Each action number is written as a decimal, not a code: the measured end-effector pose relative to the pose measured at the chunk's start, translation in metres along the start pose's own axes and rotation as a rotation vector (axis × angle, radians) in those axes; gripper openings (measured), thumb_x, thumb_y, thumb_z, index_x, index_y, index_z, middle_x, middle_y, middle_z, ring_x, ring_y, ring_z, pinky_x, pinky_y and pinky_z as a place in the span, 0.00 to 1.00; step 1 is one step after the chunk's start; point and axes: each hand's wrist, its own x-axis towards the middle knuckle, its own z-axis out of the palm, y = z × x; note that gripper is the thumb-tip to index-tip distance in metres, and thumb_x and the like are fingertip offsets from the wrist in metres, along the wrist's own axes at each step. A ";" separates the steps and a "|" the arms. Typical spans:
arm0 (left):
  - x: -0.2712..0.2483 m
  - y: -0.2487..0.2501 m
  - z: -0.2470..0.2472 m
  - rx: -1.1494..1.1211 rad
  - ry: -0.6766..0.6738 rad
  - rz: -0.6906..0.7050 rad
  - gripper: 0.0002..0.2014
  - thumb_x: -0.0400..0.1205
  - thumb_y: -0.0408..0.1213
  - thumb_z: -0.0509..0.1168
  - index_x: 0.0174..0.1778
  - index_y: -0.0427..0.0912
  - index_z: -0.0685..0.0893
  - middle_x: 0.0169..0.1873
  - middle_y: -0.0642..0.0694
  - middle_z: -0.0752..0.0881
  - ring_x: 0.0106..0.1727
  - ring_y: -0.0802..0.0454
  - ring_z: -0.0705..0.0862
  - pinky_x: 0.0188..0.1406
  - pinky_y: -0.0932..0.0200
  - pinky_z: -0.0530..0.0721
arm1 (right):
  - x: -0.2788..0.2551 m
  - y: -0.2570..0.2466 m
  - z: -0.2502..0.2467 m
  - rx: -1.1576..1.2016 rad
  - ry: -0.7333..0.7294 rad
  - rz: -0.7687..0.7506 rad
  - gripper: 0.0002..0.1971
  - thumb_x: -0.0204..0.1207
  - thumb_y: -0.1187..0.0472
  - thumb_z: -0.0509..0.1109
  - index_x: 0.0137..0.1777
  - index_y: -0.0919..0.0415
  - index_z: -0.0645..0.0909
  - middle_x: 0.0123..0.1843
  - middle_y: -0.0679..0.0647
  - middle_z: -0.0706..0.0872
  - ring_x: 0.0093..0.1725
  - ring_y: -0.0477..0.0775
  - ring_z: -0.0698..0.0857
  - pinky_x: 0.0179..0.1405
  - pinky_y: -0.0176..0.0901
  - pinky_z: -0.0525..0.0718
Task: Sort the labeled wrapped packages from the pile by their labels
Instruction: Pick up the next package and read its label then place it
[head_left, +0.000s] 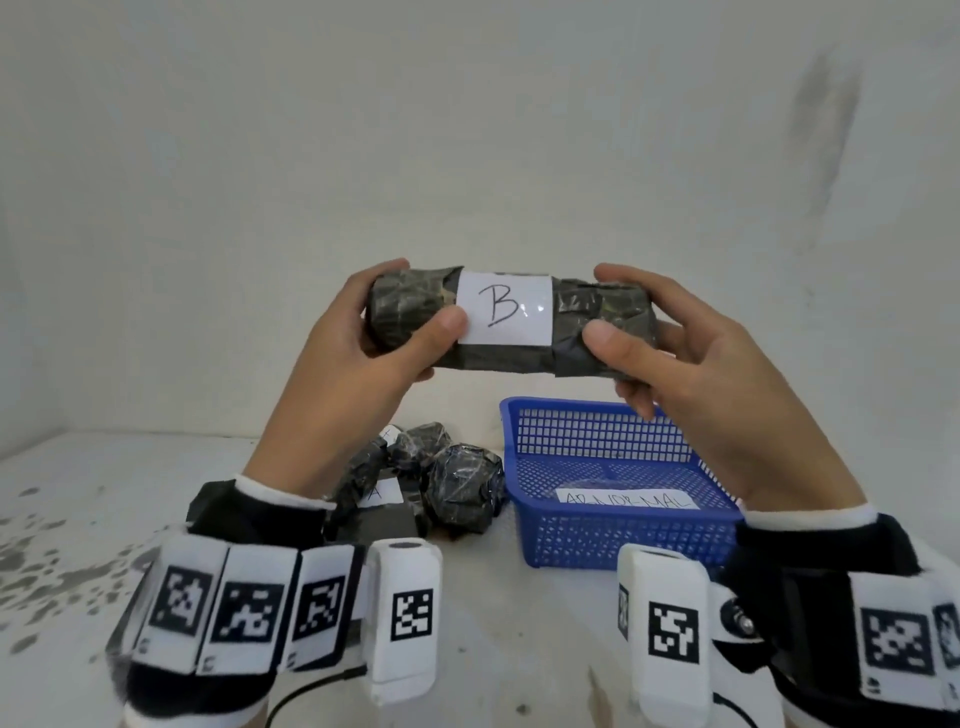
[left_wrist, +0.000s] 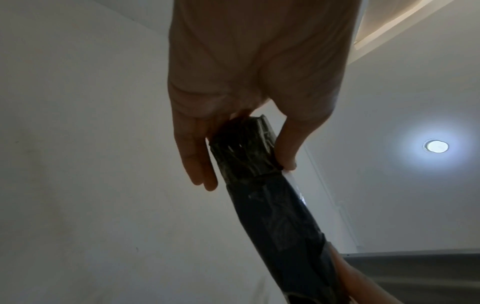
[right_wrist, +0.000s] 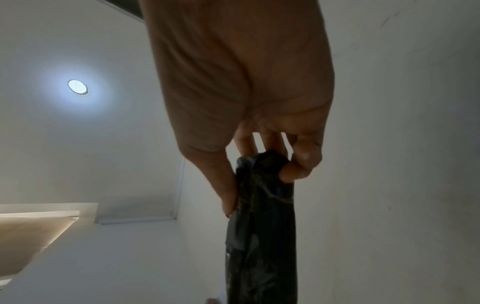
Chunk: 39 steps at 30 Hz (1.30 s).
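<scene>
White wall behind, both hands hold the B package (head_left: 511, 322) up: left hand (head_left: 358, 343) pinches one end, right hand (head_left: 675, 348) the other. Basket label (head_left: 626, 500) is blurry.

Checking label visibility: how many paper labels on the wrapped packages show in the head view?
3. The B label on the held package; an A label in the pile; a partly hidden label at its back. Others may be hidden.

Black wristbands (head_left: 249, 514) with white cuffs carry white blocks (head_left: 402, 613) bearing square black-and-white markers.
</scene>
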 end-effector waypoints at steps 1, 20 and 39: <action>-0.001 0.001 0.002 -0.018 -0.006 -0.006 0.40 0.65 0.58 0.76 0.72 0.50 0.75 0.56 0.53 0.88 0.54 0.57 0.89 0.49 0.52 0.89 | -0.001 -0.001 0.000 -0.004 0.007 -0.007 0.26 0.69 0.50 0.75 0.69 0.44 0.82 0.40 0.44 0.92 0.27 0.39 0.81 0.29 0.28 0.78; -0.008 0.005 0.021 0.063 -0.034 -0.066 0.34 0.72 0.55 0.74 0.72 0.59 0.68 0.49 0.56 0.88 0.39 0.52 0.91 0.30 0.57 0.81 | 0.003 0.006 0.012 -0.147 0.153 -0.056 0.32 0.66 0.42 0.79 0.71 0.39 0.75 0.56 0.36 0.86 0.48 0.28 0.86 0.44 0.19 0.81; -0.003 0.003 0.011 0.031 0.030 -0.118 0.23 0.77 0.48 0.73 0.66 0.46 0.78 0.38 0.53 0.86 0.34 0.56 0.83 0.23 0.61 0.73 | 0.000 0.003 0.017 -0.168 0.121 -0.135 0.19 0.76 0.53 0.78 0.65 0.40 0.83 0.55 0.43 0.90 0.54 0.45 0.90 0.58 0.45 0.89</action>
